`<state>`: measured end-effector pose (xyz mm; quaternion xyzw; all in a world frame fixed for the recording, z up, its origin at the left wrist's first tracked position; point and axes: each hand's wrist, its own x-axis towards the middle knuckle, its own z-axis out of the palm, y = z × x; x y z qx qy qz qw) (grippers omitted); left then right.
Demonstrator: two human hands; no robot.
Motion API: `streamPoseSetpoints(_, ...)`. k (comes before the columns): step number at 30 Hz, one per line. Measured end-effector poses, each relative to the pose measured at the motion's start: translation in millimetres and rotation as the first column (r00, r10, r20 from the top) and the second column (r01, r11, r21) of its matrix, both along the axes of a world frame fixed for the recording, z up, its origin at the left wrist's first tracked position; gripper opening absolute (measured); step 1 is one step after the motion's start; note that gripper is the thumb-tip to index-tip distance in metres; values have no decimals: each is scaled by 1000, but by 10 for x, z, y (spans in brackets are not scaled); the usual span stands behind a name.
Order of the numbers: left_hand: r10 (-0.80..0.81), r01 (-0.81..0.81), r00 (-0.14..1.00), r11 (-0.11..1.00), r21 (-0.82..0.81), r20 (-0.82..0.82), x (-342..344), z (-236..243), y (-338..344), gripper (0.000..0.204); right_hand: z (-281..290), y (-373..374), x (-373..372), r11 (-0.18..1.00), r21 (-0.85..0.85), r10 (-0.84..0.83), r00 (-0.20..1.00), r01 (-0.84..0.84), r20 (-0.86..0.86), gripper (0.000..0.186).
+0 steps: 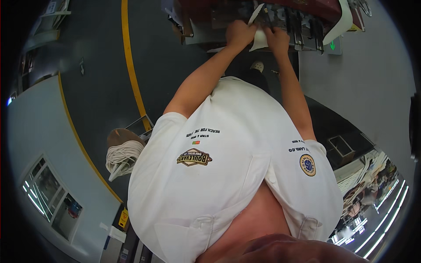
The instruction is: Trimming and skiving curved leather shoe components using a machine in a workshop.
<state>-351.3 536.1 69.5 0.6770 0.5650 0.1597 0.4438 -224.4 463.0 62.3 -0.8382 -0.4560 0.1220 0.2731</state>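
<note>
Both my hands are out in front of me at the front of a dark red machine (318, 6). My left hand (239, 35) has its fingers closed at the left edge of a thin, white, flat piece (259, 40). On the other edge, my right hand (278, 40) is closed with its fingers bent. The piece hangs down between the two hands, and its kind cannot be made out. A narrow white strip with a jagged edge (255, 14) sticks up above my left hand; whether it belongs to the same piece is unclear.
Dark metal fittings (298, 30) stand right of my right hand, beside a curved white panel (338, 23). Below the hands shows a light clog (258, 65) on the dark floor. A bundle of white cord (124, 158) lies on a seat at left, near a yellow floor line (133, 70).
</note>
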Motion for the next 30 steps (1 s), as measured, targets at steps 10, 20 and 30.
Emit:
streamPoseSetpoints(10,-61,61,997,998,4,47,48,-82,39,41,48,19,67,998,-42,-60,995,56,-79,50)
streamPoseSetpoints(20,101,141,835,911,-388,540,-199,-105,35,29,367,-255,55,983,163,78,996,-85,49,32)
streamPoseSetpoints(30,119,167,835,875,-455,537,-320,-34,-122,31,769,140,28,955,-219,271,885,-199,378,25)
